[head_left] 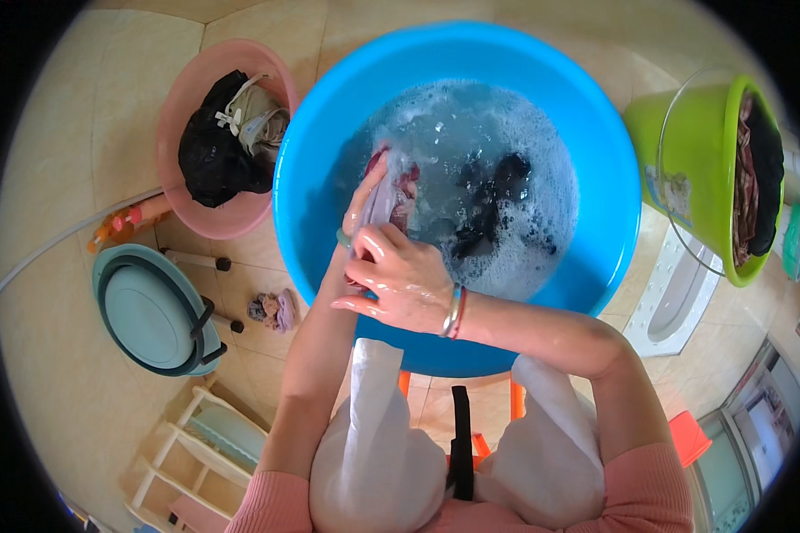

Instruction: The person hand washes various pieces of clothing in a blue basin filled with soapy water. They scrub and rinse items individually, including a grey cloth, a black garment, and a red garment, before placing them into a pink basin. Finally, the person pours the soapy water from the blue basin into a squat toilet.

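One maroon-and-lilac cloth (382, 202) is at the blue tub's (627, 204) left side, along the left hand's (365, 201) extended fingers; the right hand's (409, 277) fingers curl, grip unclear. Washing looks unfinished: dark cloth (482, 213) soaks in suds; whether the pink basin's (171, 133) laundry (213, 147) is done, I cannot tell.

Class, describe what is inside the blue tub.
Inside the blue tub: sudsy water, dark cloth partly submerged, and a wet purplish cloth at the left hand. Cloudy water hides the tub's bottom.
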### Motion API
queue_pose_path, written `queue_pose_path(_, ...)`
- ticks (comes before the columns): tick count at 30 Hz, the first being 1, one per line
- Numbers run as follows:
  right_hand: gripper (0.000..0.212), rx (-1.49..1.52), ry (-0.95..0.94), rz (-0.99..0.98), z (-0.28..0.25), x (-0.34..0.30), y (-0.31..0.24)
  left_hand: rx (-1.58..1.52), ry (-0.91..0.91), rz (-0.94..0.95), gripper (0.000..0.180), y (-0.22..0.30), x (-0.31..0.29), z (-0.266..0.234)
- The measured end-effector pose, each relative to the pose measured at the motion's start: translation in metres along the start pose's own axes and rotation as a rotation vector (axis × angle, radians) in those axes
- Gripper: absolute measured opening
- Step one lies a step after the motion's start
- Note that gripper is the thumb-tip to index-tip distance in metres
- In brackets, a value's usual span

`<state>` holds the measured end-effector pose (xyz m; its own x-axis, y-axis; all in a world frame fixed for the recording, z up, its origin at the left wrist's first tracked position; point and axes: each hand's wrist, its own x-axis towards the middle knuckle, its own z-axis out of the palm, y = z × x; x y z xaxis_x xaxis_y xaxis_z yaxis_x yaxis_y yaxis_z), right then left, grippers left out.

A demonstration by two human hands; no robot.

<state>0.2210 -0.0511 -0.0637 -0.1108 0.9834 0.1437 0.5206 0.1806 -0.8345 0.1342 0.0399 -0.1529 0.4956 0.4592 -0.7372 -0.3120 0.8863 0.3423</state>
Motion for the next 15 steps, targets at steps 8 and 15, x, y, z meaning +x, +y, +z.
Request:
queue_pose_path(8,0.017,-0.128,0.276,-0.105,0.023,0.042,0.032,-0.162,-0.056,0.248,0.031,-0.032,-0.008,0.010)
queue_pose_path(15,0.029,-0.406,-0.030,0.427,-0.008,0.034,0.169,0.002,0.339,0.241,0.037,-0.018,-0.011,0.026)
